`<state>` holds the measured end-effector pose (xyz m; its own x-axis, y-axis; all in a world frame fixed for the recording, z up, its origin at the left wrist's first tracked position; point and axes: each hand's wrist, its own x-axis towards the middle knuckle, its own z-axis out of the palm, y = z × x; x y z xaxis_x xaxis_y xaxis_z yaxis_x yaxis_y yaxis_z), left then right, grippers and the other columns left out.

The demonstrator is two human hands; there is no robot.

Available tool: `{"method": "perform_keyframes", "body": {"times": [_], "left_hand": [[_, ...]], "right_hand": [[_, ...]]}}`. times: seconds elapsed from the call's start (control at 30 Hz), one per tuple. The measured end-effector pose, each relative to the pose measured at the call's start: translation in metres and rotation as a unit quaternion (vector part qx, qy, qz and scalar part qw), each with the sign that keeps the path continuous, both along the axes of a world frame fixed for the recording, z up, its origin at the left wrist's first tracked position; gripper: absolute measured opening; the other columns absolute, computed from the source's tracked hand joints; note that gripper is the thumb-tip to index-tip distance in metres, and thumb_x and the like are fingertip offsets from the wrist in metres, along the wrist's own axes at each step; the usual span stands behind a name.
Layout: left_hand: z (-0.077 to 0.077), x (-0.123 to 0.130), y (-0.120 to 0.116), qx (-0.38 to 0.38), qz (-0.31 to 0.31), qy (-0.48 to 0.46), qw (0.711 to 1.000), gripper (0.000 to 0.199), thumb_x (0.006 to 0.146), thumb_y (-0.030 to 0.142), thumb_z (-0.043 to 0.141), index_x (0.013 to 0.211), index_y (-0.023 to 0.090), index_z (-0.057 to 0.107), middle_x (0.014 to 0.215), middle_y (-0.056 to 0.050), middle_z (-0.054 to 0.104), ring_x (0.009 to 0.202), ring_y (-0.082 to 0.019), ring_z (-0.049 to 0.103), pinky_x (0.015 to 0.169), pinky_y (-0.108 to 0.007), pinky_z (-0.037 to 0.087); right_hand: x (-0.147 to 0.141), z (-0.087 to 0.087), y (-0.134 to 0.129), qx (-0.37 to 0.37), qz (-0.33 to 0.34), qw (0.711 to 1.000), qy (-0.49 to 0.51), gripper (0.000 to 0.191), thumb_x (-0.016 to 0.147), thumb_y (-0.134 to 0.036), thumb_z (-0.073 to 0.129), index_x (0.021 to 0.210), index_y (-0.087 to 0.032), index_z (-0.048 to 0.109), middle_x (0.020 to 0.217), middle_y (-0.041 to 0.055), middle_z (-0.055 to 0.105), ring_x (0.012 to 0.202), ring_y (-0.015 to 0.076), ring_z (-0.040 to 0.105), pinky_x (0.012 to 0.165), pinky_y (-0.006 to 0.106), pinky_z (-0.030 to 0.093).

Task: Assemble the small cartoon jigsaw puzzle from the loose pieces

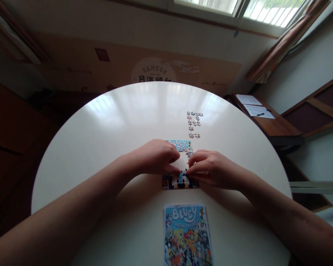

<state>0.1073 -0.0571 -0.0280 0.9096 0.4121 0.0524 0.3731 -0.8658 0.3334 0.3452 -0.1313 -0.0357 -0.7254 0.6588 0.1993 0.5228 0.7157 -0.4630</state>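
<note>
A partly assembled jigsaw puzzle (180, 183) lies on the table under my hands. Its blue top strip with lettering and its bottom part with a dark-and-blue cartoon dog face are joined, while bare table shows in the middle. My left hand (162, 157) rests over the left side, fingers curled and apart from the thumb, whose tip touches the upper edge of the dog face. From the right, my right hand (211, 166) pinches at that same edge with thumb and index finger, seemingly on a small puzzle piece mostly hidden by the fingertips.
Several loose puzzle pieces (193, 122) lie in rows beyond the puzzle. Close to me is a printed reference picture (187, 236) of many cartoon characters. The round white table (100, 125) reflects window light. A wooden side desk (283, 127) at right holds papers (258, 111) and a pen.
</note>
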Motion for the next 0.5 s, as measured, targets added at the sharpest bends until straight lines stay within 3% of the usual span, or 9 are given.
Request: {"method": "perform_keyframes", "body": {"times": [0.2, 0.4, 0.5], "left_hand": [[-0.002, 0.000, 0.001, -0.008, 0.003, -0.003, 1.000, 0.036, 0.077, 0.036, 0.077, 0.059, 0.018, 0.051, 0.061, 0.003, 0.054, 0.055, -0.011, 0.043, 0.051, -0.028, 0.025], [0.002, -0.002, 0.002, -0.013, 0.010, 0.000, 1.000, 0.040, 0.085, 0.035, 0.070, 0.057, 0.018, 0.047, 0.057, 0.002, 0.051, 0.052, -0.010, 0.038, 0.052, -0.029, 0.025], [0.004, -0.005, 0.005, -0.013, 0.029, 0.003, 0.999, 0.043, 0.090, 0.036, 0.062, 0.055, 0.018, 0.044, 0.055, 0.002, 0.048, 0.050, -0.010, 0.034, 0.051, -0.030, 0.024]], "right_hand": [[0.001, 0.010, -0.006, -0.043, -0.023, 0.996, -0.071, 0.014, 0.093, -0.025, 0.065, 0.098, -0.024, 0.078, 0.085, 0.0029, 0.069, 0.073, 0.0140, 0.061, 0.064, 0.028, 0.043], [0.013, 0.009, 0.007, -0.063, -0.063, 0.994, 0.056, 0.017, 0.095, -0.025, 0.062, 0.093, -0.017, 0.077, 0.077, 0.0027, 0.065, 0.064, 0.0103, 0.056, 0.059, 0.025, 0.043], [0.016, 0.009, 0.010, -0.059, -0.068, 0.994, 0.066, 0.016, 0.094, -0.024, 0.063, 0.091, -0.017, 0.078, 0.074, 0.0024, 0.064, 0.061, 0.0097, 0.055, 0.055, 0.025, 0.041]]}}
